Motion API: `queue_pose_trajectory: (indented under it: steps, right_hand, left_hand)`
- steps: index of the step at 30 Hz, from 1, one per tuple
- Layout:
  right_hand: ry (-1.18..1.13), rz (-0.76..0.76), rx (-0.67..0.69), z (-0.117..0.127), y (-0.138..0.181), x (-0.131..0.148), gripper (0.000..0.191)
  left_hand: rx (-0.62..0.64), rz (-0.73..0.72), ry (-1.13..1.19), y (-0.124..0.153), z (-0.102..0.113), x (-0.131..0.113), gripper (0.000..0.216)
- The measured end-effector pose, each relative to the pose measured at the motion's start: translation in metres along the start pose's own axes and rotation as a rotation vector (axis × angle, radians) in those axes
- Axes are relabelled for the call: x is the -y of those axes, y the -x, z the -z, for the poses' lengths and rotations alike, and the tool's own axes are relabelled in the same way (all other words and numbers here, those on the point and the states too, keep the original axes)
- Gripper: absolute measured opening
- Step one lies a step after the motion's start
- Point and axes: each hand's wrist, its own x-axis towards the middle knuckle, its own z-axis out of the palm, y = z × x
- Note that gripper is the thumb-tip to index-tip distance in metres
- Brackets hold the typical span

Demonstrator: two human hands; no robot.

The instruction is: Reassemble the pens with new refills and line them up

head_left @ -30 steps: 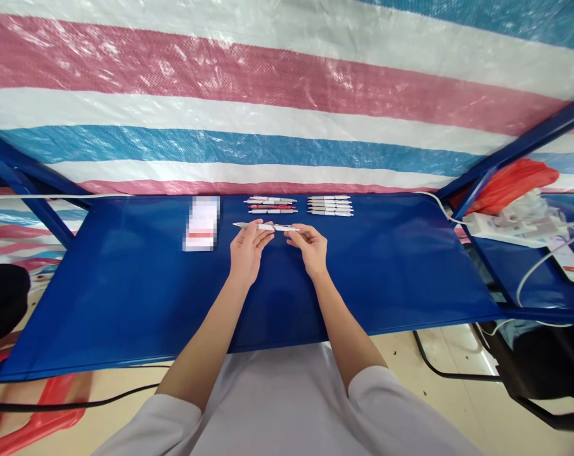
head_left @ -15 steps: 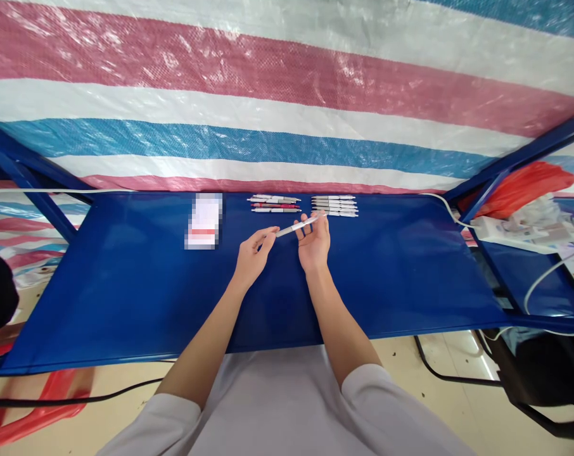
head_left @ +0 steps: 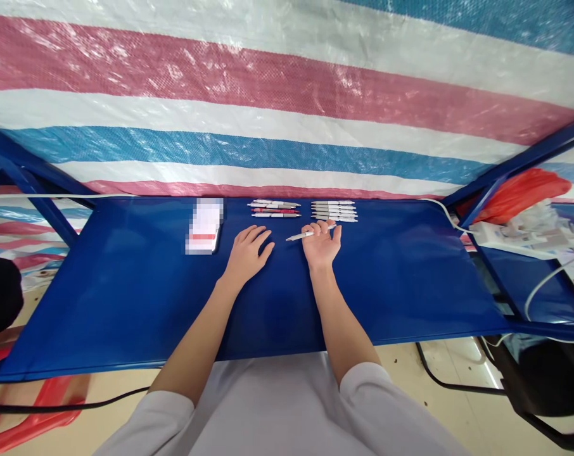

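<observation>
A white pen (head_left: pixel 296 237) lies across my right hand (head_left: pixel 321 246), which is turned palm up with its fingers curled round the barrel. The pen's left end sticks out toward my left hand (head_left: pixel 246 254). That hand is palm down over the blue table, fingers stretched and holding nothing. Beyond my right hand lies a row of several white and grey pens (head_left: pixel 334 211), side by side. To its left is a second group of pens (head_left: pixel 274 204), mostly white and grey, with a red pen (head_left: pixel 272 211) among them.
A blurred-out white phone-like object (head_left: pixel 204 225) lies on the blue table (head_left: pixel 173 310), left of the pens. Striped plastic sheeting (head_left: pixel 268 145) hangs along the back edge. At the right are a white power strip (head_left: pixel 510 239), cables and a red plastic bag (head_left: pixel 519 196).
My left hand has let go of the pen and moved left, opening out flat. My right hand has curled its fingers round the pen and shifted slightly right and nearer.
</observation>
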Motion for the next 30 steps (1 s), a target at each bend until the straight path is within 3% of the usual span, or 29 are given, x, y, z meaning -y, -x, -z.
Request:
queue_pose_trajectory:
  steps: [13, 30]
  right_hand:
    - [0.007, 0.063, -0.034, 0.006, -0.0023, 0.0026, 0.028]
    - [0.027, 0.058, -0.043, 0.0027, 0.0012, 0.0005, 0.022]
  left_hand:
    - [0.125, 0.02, -0.257, 0.0036, -0.0075, -0.0047, 0.057]
    - [0.162, 0.025, -0.248, 0.0035, -0.0102, -0.0042, 0.06]
